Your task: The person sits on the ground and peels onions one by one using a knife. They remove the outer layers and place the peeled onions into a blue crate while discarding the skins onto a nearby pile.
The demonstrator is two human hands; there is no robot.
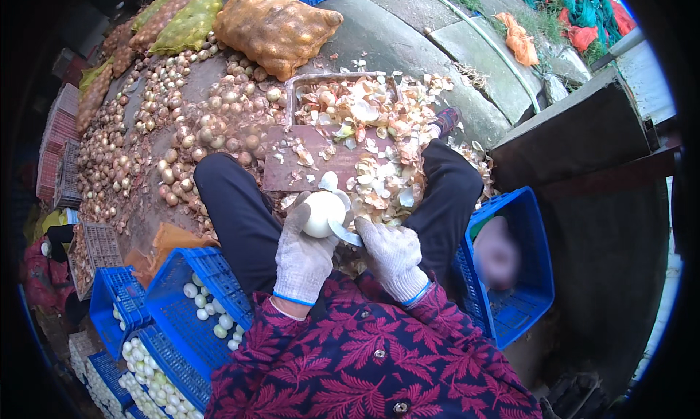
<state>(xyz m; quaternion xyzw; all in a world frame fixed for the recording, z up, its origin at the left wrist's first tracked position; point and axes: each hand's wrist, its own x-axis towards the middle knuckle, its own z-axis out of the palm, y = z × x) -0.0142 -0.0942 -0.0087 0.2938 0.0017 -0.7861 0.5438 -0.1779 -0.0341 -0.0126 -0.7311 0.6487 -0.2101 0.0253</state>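
Observation:
A peeled white onion (324, 214) sits in my left hand (305, 249), which wears a white knit glove and grips it from the left and below. My right hand (392, 255), gloved too, is closed around a small knife, its handle hidden in the fist. The knife's curved blade (345, 234) lies against the lower right side of the onion. A bit of whitish skin stands out above the onion. Just beyond my hands, between my knees, a reddish board (284, 159) carries loose onion skins (377, 181).
A skin-filled tray (291, 105) stands beyond the board. Unpeeled onions (210, 129) cover the ground ahead left, near a full mesh sack (273, 28). Blue crates with peeled onions (220, 321) stand left; another blue crate (525, 309) stands right. A person is partly visible far left.

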